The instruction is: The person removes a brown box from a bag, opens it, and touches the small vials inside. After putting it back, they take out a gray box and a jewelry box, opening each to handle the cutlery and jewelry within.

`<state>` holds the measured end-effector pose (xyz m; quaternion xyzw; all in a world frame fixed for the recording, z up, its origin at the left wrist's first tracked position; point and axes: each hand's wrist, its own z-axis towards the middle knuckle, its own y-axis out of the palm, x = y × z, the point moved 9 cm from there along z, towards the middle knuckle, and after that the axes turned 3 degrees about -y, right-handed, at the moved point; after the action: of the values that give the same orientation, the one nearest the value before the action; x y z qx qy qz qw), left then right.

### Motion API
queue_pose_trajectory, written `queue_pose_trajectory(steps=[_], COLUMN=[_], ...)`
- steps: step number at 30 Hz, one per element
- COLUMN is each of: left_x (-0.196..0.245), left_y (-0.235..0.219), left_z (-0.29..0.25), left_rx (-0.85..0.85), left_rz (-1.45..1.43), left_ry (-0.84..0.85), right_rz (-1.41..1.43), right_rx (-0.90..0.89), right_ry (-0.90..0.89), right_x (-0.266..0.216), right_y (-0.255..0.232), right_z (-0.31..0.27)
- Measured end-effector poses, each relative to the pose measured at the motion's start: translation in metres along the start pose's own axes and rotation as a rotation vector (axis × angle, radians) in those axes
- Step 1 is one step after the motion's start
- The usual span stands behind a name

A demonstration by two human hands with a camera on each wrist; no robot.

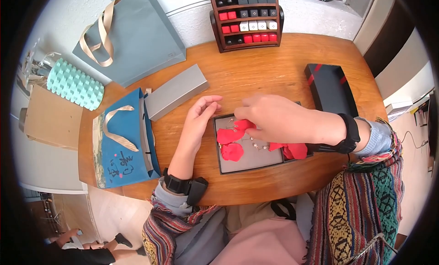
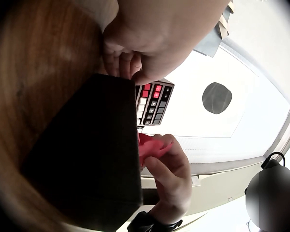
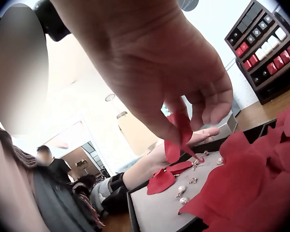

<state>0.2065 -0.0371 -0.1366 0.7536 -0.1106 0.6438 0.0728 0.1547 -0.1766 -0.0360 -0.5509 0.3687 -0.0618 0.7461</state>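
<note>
My right hand (image 1: 279,118) pinches a red petal (image 3: 178,135) between thumb and fingers, low over a shallow black-rimmed box (image 1: 249,170) with a grey lining. Loose petals (image 1: 232,151) lie at the left of the box. More red petals (image 3: 261,179) are heaped at its right end. Among them sit small pieces of pearl jewelry (image 3: 183,200) on the lining. At the box's far left corner, my left hand (image 1: 199,116) holds nothing, its fingers loosely bent; in the left wrist view its fingertips (image 2: 123,65) are right at the dark box edge.
An open black box with red stripes (image 1: 331,86) stands at the right. On the left are a long grey box (image 1: 178,91), a blue paper bag (image 1: 123,146) and a large grey bag (image 1: 137,45). A wooden rack of dice-like cubes (image 1: 247,20) stands at the back.
</note>
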Motion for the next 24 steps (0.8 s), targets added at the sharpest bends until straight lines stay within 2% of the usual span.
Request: queue_pose_trajectory(steps=[3,6,9,12,18,24], left_x=[-0.001,-0.001,0.001,-0.001,0.004,0.004], left_y=[-0.001,0.000,0.000,-0.001,0.002,0.003], left_z=[0.001,-0.001,-0.001,-0.001,-0.003,-0.002], left_rx=[0.004,0.001,-0.002,0.000,-0.010,-0.017], left_rz=[-0.023,-0.021,-0.020,-0.036,0.012,-0.004], left_ry=[0.002,0.001,-0.002,-0.004,0.014,0.023], right_rz=[0.108,-0.011,-0.155,-0.109,-0.211,-0.074], right_rx=[-0.035,-0.175,-0.186,-0.128,-0.108,-0.173], right_ry=[0.022,0.073,-0.033,-0.066,-0.125,0.027], right_x=[0.002,-0.006,-0.008,-0.010,-0.007,-0.005], right_y=[0.017,0.029,0.047,0.045,0.048,0.037], right_z=[0.000,0.007,0.013,0.019,0.015,0.015])
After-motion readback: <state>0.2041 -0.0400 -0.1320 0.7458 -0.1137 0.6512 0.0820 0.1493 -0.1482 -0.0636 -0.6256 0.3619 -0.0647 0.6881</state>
